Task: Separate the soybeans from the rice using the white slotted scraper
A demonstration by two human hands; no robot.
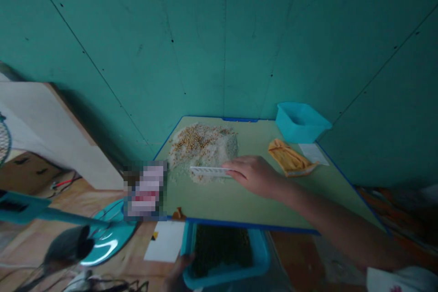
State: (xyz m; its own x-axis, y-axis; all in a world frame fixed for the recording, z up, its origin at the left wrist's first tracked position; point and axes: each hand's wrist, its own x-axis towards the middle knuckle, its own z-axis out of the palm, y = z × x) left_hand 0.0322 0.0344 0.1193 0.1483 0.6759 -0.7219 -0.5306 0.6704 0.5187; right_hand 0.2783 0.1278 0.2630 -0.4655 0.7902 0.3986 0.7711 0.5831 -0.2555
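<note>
My right hand reaches over the pale green table and grips a white ruler-like scraper by its right end. The scraper lies against the near edge of a heap of white grains mixed with yellow-brown seeds at the table's far left. My left hand holds the left rim of a blue tray with a dark mesh bottom, kept below the table's front edge. Only part of that hand shows.
A blue plastic tub stands at the table's far right corner, with a yellow cloth and a white paper beside it. A teal fan base and a white card lie on the floor at left. Teal wall behind.
</note>
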